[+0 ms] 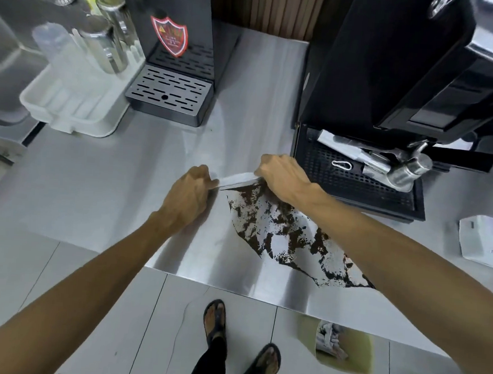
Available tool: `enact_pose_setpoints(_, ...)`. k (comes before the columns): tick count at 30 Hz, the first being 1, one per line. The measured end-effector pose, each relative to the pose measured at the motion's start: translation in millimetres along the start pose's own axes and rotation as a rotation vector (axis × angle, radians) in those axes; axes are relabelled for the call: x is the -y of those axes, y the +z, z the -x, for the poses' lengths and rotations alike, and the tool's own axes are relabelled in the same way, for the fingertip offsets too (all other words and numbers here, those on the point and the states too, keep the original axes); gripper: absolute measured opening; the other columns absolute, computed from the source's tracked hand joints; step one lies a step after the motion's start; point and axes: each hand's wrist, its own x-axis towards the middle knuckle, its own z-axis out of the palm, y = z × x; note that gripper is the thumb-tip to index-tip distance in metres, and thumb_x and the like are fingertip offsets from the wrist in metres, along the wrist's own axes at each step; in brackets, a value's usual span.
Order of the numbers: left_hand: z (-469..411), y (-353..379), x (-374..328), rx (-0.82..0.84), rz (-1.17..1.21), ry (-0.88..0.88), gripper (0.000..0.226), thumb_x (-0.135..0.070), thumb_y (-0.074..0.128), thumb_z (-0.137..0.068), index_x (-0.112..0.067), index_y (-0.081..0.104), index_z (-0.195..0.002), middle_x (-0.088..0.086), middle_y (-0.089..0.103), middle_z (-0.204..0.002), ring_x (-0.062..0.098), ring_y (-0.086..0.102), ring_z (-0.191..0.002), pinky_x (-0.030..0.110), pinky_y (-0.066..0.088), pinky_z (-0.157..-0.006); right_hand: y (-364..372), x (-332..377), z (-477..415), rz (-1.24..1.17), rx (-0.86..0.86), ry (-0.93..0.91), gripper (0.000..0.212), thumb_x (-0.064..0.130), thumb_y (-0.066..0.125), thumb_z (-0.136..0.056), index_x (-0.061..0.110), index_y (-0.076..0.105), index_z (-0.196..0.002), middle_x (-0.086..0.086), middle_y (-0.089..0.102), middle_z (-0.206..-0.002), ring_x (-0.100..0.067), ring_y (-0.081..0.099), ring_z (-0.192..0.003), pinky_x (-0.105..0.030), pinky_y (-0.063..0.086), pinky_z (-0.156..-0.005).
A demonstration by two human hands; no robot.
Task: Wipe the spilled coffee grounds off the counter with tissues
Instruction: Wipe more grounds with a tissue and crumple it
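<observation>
A patch of dark coffee grounds (282, 236) is smeared across the steel counter (108, 183), running from the middle toward the front edge at the right. A white tissue (237, 179) is stretched in a strip at the far end of the patch. My left hand (187, 196) pinches its left end. My right hand (281, 174) grips its right end, knuckles up, just in front of the espresso machine's drip tray. Part of the grounds is hidden under my right forearm.
A black espresso machine (393, 65) with drip tray (354, 177) stands at the right, a black dispenser (174, 35) at the back left, a white rack (76, 99) with metal cups beside it. A tissue pack (486, 241) lies far right. A bin (342, 348) with used tissues is on the floor.
</observation>
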Motion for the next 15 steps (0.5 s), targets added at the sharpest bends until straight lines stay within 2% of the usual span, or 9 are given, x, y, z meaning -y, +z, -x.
enact_pose_setpoints(2, 25.5, 4.4, -10.0, -0.031, 0.099, 0.026, 0.016, -0.007, 0.052, -0.096, -0.003, 0.065, -0.104, 0.017, 0.06, -0.104, 0.031, 0.056, -0.091, 0.045, 0.049, -0.081, 3.6, -1.9, 16.1, 0.011, 0.012, -0.069, 0.025, -0.003, 0.058, -0.09, 0.01, 0.073, -0.104, -0.008, 0.061, -0.087, -0.026, 0.065, -0.072, -0.035, 0.057, -0.068)
enact_pose_setpoints(4, 42.4, 4.8, -20.4, -0.109, 0.198, 0.06, 0.019, -0.006, 0.052, -0.093, -0.001, 0.07, -0.097, 0.013, 0.062, -0.091, 0.014, 0.053, -0.072, 0.03, 0.052, -0.073, 2.7, -5.0, 21.7, -0.011, -0.002, -0.103, 0.028, -0.005, 0.057, -0.088, 0.011, 0.074, -0.105, -0.006, 0.061, -0.086, -0.026, 0.065, -0.071, -0.034, 0.057, -0.068)
enact_pose_setpoints(5, 42.9, 3.1, -20.4, -0.154, 0.211, 0.058, 0.023, -0.005, 0.051, -0.092, 0.0, 0.072, -0.098, 0.011, 0.061, -0.088, 0.009, 0.05, -0.069, 0.024, 0.049, -0.07, 0.3, -6.1, 17.3, -0.026, -0.017, -0.104, 0.028, -0.006, 0.058, -0.087, 0.011, 0.074, -0.103, -0.005, 0.06, -0.084, -0.025, 0.063, -0.069, -0.032, 0.056, -0.065)
enact_pose_setpoints(6, 40.0, -0.3, -18.2, -0.186, 0.192, 0.026, 0.025, -0.004, 0.051, -0.092, 0.0, 0.073, -0.103, 0.011, 0.059, -0.089, 0.012, 0.053, -0.069, 0.025, 0.05, -0.069, -4.1, -6.0, 9.7, -0.047, -0.035, -0.098, 0.026, -0.006, 0.059, -0.086, 0.009, 0.074, -0.101, -0.004, 0.058, -0.081, -0.024, 0.059, -0.065, -0.029, 0.053, -0.062)
enact_pose_setpoints(9, 23.4, -7.2, -1.1, -0.217, 0.092, -0.15, 0.025, -0.007, 0.053, -0.093, 0.003, 0.07, -0.108, 0.012, 0.057, -0.095, 0.031, 0.06, -0.075, 0.041, 0.051, -0.068, -17.5, 0.6, -24.9, -0.088, -0.076, -0.098, 0.02, -0.002, 0.064, -0.085, 0.008, 0.075, -0.097, -0.008, 0.06, -0.082, -0.021, 0.05, -0.062, -0.028, 0.049, -0.06)
enact_pose_setpoints(12, 22.7, -5.0, 16.5, -0.199, 0.058, -0.322, 0.026, -0.018, 0.052, -0.096, 0.004, 0.065, -0.1, 0.015, 0.057, -0.093, 0.035, 0.059, -0.072, 0.041, 0.049, -0.064, -8.1, 15.9, -52.5, -0.017, -0.05, -0.133, 0.016, 0.002, 0.071, -0.083, 0.014, 0.076, -0.092, -0.002, 0.061, -0.081, -0.019, 0.056, -0.061, -0.03, 0.055, -0.06)
enact_pose_setpoints(15, 44.7, -1.1, -4.6, -0.165, -0.008, -0.324, 0.02, -0.011, 0.051, -0.097, 0.005, 0.063, -0.093, 0.019, 0.056, -0.093, 0.039, 0.059, -0.077, 0.04, 0.044, -0.06, 8.8, 23.2, -57.5, 0.066, -0.021, -0.22, 0.023, 0.0, 0.073, -0.08, 0.02, 0.076, -0.092, 0.001, 0.062, -0.084, -0.016, 0.06, -0.061, -0.032, 0.057, -0.06)
